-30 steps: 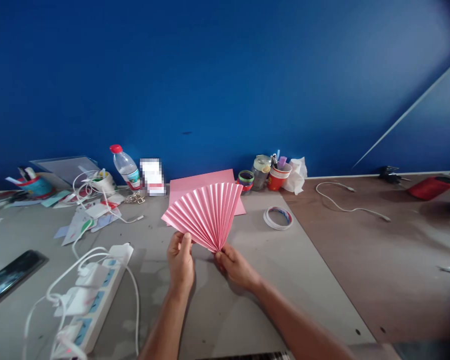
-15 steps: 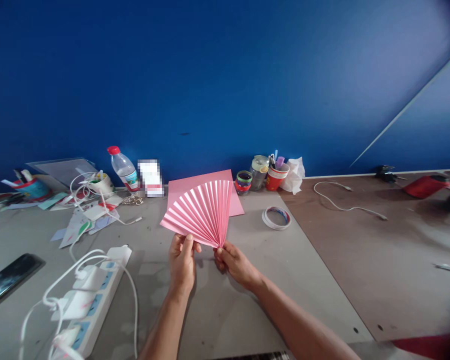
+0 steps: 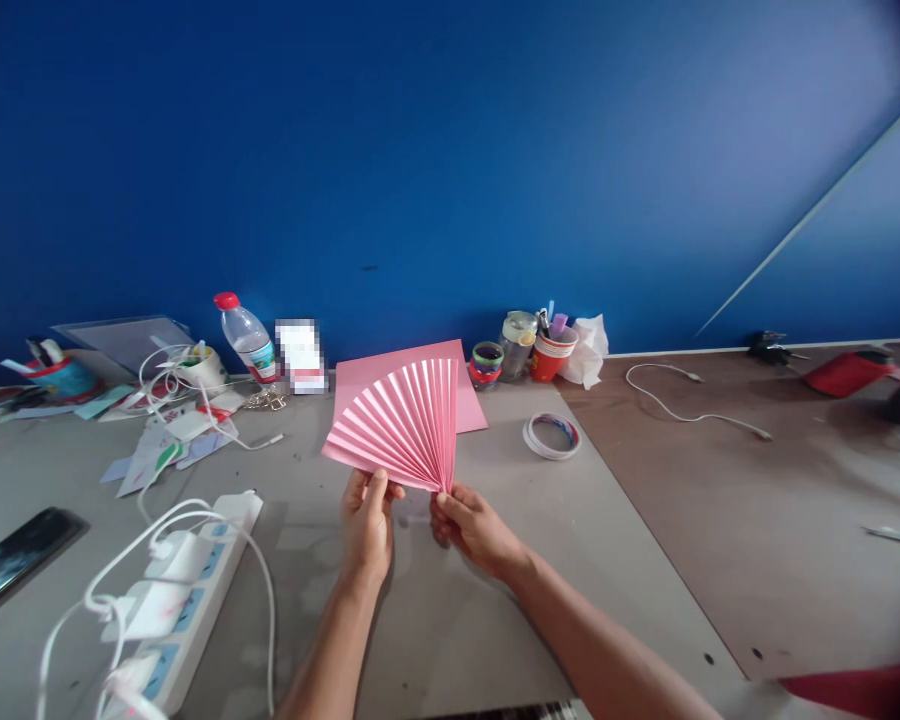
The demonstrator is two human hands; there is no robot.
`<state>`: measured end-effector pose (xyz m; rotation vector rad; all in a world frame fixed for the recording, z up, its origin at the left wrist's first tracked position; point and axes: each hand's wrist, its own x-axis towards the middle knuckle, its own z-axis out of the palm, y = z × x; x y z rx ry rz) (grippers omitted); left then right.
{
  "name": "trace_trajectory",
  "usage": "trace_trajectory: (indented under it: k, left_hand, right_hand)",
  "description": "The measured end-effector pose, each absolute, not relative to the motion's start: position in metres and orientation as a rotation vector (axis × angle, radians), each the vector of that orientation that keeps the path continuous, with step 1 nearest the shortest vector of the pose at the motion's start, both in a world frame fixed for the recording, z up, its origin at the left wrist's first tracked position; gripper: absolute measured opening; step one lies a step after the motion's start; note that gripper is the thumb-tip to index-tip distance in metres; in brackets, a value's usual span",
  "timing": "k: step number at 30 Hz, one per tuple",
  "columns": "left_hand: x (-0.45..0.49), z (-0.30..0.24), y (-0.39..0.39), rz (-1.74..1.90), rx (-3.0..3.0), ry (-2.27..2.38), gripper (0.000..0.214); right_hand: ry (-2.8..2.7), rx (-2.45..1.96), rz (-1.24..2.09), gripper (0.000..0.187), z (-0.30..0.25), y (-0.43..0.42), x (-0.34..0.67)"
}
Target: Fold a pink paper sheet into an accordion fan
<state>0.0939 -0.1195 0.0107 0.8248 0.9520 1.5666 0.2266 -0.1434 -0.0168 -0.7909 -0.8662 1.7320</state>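
A pleated pink paper fan [image 3: 401, 420] is spread in front of me, held above the grey table. My left hand [image 3: 367, 515] is closed on its lower left edge, thumb on top and fingers underneath. At the gathered base of the pleats, my right hand [image 3: 469, 520] pinches the fan between thumb and fingers. Behind the fan lies a flat pink paper sheet [image 3: 469, 400], partly covered by it. To the right of the sheet rests a roll of tape [image 3: 552, 437].
A white power strip [image 3: 202, 590] with plugs and cables lies at left, near a black phone [image 3: 22, 555]. Along the blue wall stand a plastic bottle [image 3: 247, 340], a glass jar [image 3: 519, 345] and a red paper cup [image 3: 553, 357]. Scissors [image 3: 896, 536] lie far right.
The fan's right edge has drawn slightly left, so its spread is a little narrower. Both hands keep their hold in nearly the same place.
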Motion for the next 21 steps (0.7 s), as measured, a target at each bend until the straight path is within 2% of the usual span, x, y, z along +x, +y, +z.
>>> trace_trajectory:
  k: [9, 21]
  left_hand:
    - [0.095, 0.002, -0.123, 1.470, 1.056, 1.048, 0.027]
    - [0.100, 0.009, -0.130, 1.291, 1.219, 1.084, 0.023]
  right_hand:
    - [-1.148, -0.871, 1.680, 0.031, -0.018, -0.147, 0.229]
    - [-1.088, -0.921, 1.668, 0.032, -0.014, -0.148, 0.227]
